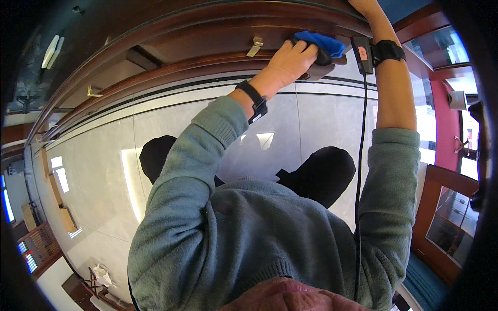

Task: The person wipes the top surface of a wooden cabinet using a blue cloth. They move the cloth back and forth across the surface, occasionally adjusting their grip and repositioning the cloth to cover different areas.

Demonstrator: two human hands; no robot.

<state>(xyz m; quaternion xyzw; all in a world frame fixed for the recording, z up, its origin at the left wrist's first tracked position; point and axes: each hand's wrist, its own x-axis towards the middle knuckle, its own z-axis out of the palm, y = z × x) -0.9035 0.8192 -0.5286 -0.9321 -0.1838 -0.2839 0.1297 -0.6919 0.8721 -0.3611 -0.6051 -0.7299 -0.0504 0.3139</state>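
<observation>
My left hand [293, 58] grips a bunched blue cloth [325, 42] with a black part under the fingers. The cloth lies against the front of a long, dark reddish-brown wooden piece of furniture [218, 37], near its right end. Left of the cloth, a brass-coloured metal fitting [255, 46] sticks out from the wood. My right arm reaches forward past the right end, and my right hand [363, 4] is cut off by the top edge; its fingers are out of view. A black wristband is on each wrist.
A small black box [362, 54] sits by my right wrist, its black cable [362, 155] running back along the arm. Another brass-coloured fitting [93, 92] is farther left. Pale tiles [264, 116] with black stripes cover the floor. A glazed wooden door [443, 221] stands at right.
</observation>
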